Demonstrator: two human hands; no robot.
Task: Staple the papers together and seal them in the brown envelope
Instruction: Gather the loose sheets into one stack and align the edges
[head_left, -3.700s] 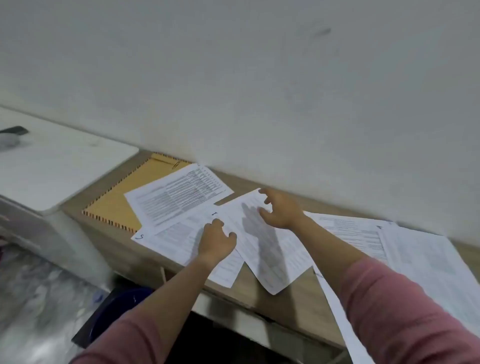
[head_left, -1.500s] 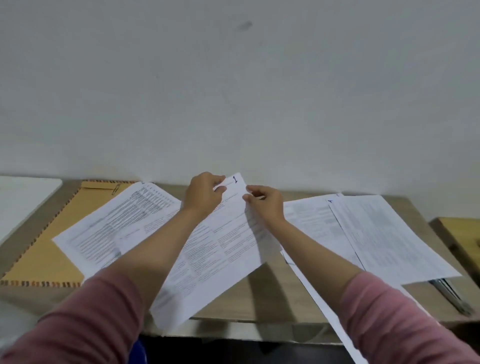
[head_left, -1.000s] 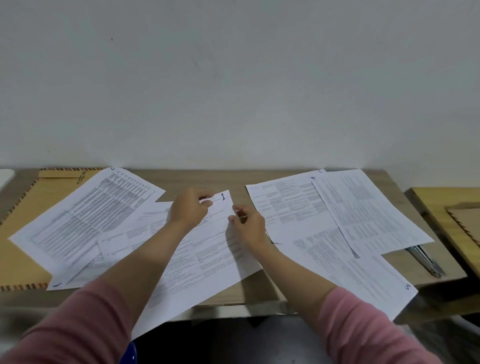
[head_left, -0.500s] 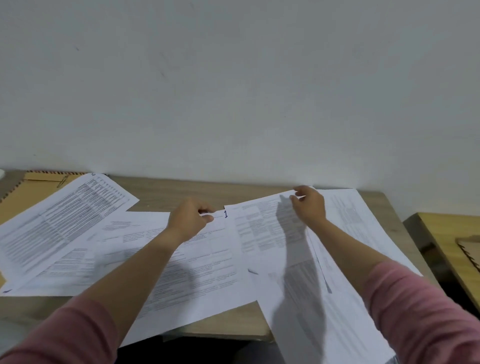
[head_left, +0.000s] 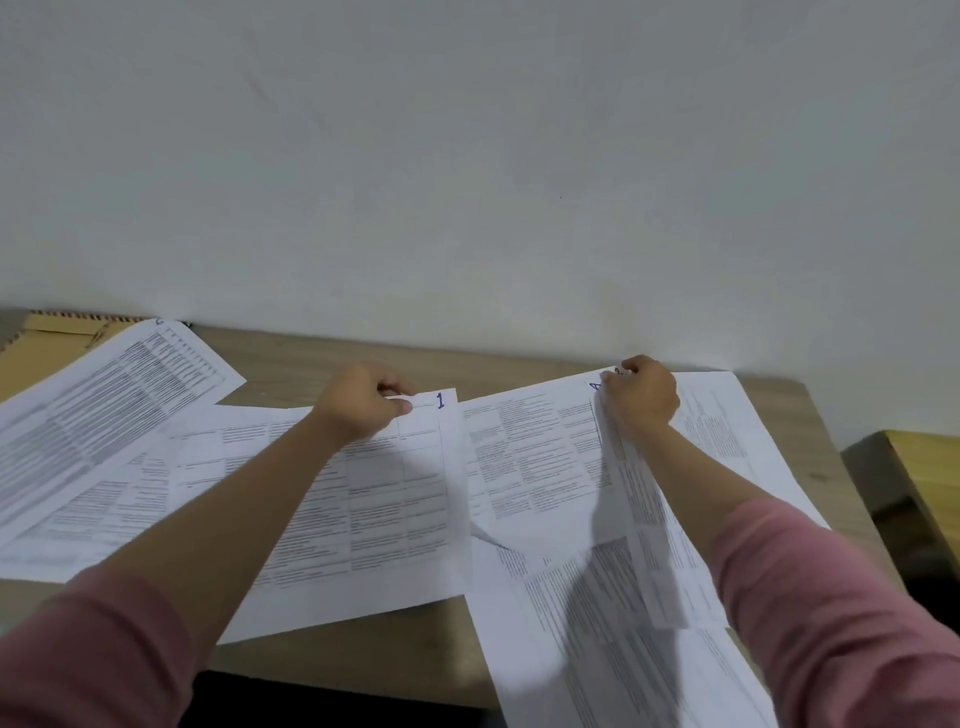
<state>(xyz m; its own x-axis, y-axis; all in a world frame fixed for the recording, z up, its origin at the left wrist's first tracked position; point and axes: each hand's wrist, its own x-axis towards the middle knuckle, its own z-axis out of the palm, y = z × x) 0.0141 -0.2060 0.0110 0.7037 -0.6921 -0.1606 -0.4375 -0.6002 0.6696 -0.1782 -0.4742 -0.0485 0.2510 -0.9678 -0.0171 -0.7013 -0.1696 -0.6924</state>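
Envelope (head_left: 49, 340) mostly hidden under papers (head_left: 109, 410) — stapler unseen — print unreadable.

White printed paper sheets are spread all over the wooden table (head_left: 363, 649). The sheet marked "1" (head_left: 363, 499) lies flat mid-table, a lifted, curling sheet (head_left: 644, 519) is right of it, and the brown paper envelope (head_left: 36, 343) sits far left, half covered by another printed sheet (head_left: 104, 405).
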